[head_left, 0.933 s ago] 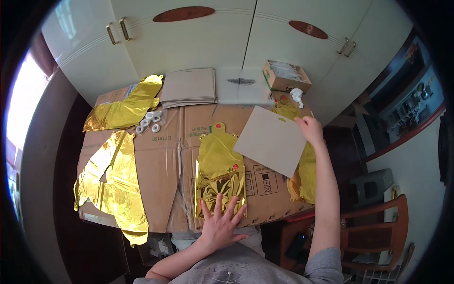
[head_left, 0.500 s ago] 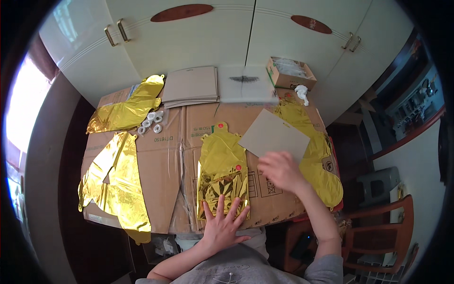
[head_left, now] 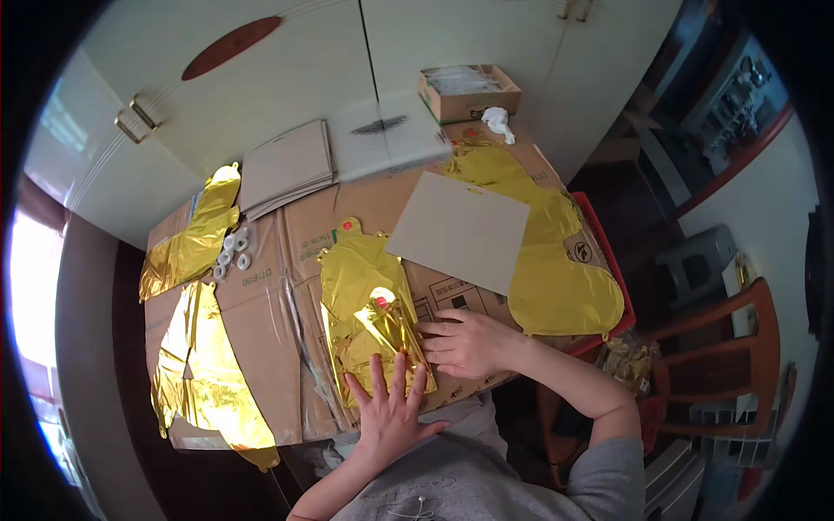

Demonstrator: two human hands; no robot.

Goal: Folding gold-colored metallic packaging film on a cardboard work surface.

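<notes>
A folded gold foil balloon (head_left: 358, 286) with red round stickers lies in front of me on flattened brown cardboard (head_left: 261, 347). My left hand (head_left: 393, 412) rests flat on its near end, fingers spread. At the balloon's right edge is my right hand (head_left: 469, 344), palm down with fingers stretched out, their tips by the foil; nothing shows in its grasp. A grey card sheet (head_left: 460, 227) lies just beyond that hand, partly over a spread gold balloon (head_left: 565, 291) on the right.
More gold foil balloons (head_left: 204, 347) lie at the left. Near them are several small white rolls (head_left: 228, 252). Along the back stand a stack of grey cards (head_left: 291, 165), an open box of clear plastic bags (head_left: 473, 104) and a crumpled white tissue (head_left: 498, 123). A wooden chair (head_left: 721, 360) stands right.
My right hand has moved from beside the grey card down and left to the folded balloon's edge. My left hand stays on the foil. The view has turned and tilted.
</notes>
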